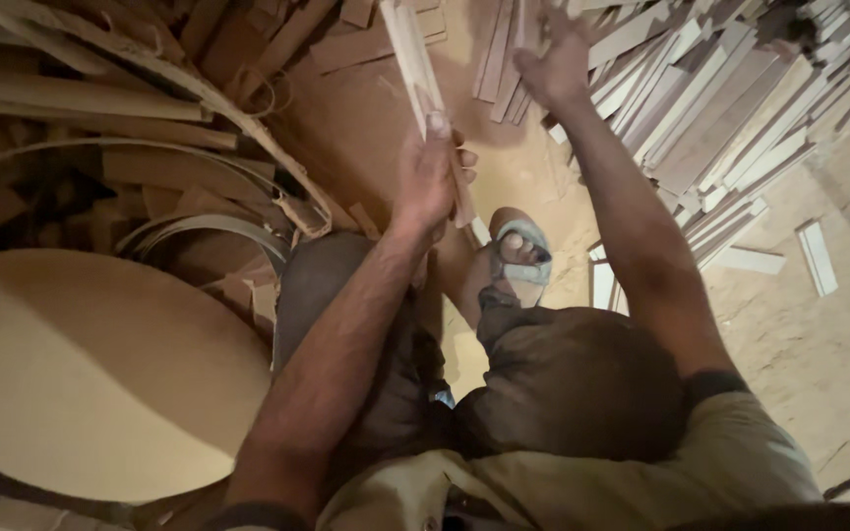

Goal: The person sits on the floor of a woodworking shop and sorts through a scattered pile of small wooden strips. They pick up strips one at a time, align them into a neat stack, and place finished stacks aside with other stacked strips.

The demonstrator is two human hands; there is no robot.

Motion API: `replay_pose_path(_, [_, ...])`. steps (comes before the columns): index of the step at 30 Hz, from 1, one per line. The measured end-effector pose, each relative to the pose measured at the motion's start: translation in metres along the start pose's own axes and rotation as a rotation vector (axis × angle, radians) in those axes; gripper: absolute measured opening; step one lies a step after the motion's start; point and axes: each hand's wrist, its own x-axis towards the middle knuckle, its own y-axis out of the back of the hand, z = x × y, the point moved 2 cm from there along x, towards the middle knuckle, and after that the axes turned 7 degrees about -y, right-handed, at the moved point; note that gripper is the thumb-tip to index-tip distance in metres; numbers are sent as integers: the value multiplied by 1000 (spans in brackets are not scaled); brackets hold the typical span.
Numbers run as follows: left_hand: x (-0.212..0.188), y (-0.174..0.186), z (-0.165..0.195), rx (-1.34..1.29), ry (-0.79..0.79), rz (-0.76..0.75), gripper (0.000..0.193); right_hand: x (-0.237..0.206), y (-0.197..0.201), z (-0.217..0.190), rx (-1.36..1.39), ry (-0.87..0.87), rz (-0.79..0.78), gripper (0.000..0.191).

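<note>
In the head view, my left hand is closed around a long pale wooden strip that runs from the middle of the frame up to the top edge. My right hand, at top centre, reaches with fingers spread into the heap of pale slats filling the upper right, touching them; I cannot tell whether it grips any. A sandalled foot rests on the sawdust floor just below the left hand, and a round wooden board lies at lower left.
</note>
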Motion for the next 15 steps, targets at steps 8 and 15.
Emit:
replay_pose_path(8, [-8, -5, 30, 110, 13, 38, 40, -107, 27, -64, 277, 231, -673, 46])
replay_pose_path(15, [0, -10, 25, -196, 7, -2, 35, 64, 35, -1, -270, 71, 123, 41])
